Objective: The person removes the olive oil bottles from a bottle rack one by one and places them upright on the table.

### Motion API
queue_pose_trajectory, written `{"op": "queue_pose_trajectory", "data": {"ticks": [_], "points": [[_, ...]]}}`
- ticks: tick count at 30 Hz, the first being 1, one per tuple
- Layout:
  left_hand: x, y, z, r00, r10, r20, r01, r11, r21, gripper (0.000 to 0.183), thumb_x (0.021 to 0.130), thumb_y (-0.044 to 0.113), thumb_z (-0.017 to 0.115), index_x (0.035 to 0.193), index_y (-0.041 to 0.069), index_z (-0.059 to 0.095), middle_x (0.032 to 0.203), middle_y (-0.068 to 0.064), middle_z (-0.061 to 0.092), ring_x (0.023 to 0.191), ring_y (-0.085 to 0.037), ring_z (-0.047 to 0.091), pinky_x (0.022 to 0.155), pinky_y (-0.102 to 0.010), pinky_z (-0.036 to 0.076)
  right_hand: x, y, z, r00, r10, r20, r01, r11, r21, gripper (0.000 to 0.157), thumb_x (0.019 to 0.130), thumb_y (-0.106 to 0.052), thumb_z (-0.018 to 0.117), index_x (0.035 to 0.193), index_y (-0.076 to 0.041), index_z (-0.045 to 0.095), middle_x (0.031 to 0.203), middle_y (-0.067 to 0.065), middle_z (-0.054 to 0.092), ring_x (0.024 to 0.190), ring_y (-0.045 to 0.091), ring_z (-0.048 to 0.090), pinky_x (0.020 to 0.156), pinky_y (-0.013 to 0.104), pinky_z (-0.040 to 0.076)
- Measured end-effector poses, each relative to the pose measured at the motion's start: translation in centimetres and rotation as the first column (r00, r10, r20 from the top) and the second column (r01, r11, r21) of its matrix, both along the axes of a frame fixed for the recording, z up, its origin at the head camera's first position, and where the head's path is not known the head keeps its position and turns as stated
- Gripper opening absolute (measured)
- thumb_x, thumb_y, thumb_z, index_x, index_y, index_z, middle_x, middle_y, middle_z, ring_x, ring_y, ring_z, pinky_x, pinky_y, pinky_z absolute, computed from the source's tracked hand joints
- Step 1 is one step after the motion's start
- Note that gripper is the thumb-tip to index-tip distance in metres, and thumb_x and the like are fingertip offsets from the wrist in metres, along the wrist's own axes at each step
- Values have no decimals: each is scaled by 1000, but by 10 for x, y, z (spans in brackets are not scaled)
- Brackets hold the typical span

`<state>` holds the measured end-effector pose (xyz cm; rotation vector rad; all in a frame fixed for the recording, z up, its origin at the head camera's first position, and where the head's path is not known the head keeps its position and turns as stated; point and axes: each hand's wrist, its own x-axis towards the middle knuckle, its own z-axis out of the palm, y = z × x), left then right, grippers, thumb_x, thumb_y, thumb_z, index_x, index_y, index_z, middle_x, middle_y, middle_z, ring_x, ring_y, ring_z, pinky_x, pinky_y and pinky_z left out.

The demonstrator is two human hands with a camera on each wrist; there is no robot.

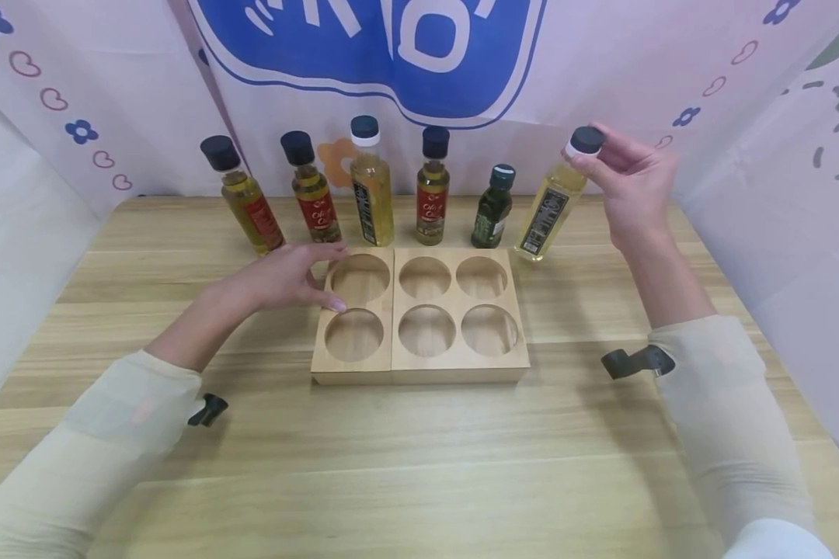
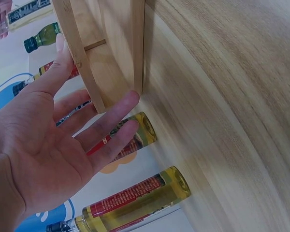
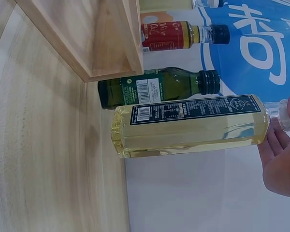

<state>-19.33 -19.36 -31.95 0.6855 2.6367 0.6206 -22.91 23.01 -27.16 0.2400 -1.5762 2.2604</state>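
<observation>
With its fingers and thumb, my right hand [image 1: 636, 182] grips a clear bottle of pale yellow oil [image 1: 551, 206] near its dark cap. The bottle leans, its base low by the table at the right of the wooden holder [image 1: 460, 361]. In the right wrist view the bottle's black label [image 3: 198, 110] faces the camera. My left hand [image 1: 283, 276] rests on the holder's left edge with fingers spread and fairly straight; the left wrist view shows the thumb against the wood and nothing in the palm. The holder has two rows of round holes.
Behind the holder stand several more bottles: two red-labelled ones [image 1: 253, 213] [image 1: 316, 203] at left, a pale oil bottle [image 1: 373, 198], another red-labelled bottle [image 1: 432, 194] and a small dark green bottle [image 1: 492, 210]. A printed cloth [image 1: 147, 85] hangs behind the wooden table [image 1: 419, 473].
</observation>
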Motion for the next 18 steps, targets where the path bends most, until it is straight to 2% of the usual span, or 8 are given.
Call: {"op": "queue_pose_trajectory", "data": {"ticks": [8, 18], "points": [[1, 1, 1, 1000, -24, -12, 24, 1000, 0, 87, 85, 38, 86, 153, 0, 47, 164, -21, 35, 89, -22, 73, 92, -51, 58, -4, 3, -4, 999, -21, 34, 21, 1000, 7, 35, 78, 18, 81, 110, 3, 76, 100, 12, 79, 87, 20, 79, 93, 31, 60], [0, 0, -1, 1000, -9, -26, 9, 1000, 2, 86, 84, 36, 87, 152, 1, 48, 164, -19, 35, 87, -21, 73, 92, -50, 58, -11, 4, -8, 997, -44, 56, 44, 999, -1, 36, 78, 20, 80, 110, 3, 76, 100, 12, 79, 88, 18, 78, 93, 31, 60]]}}
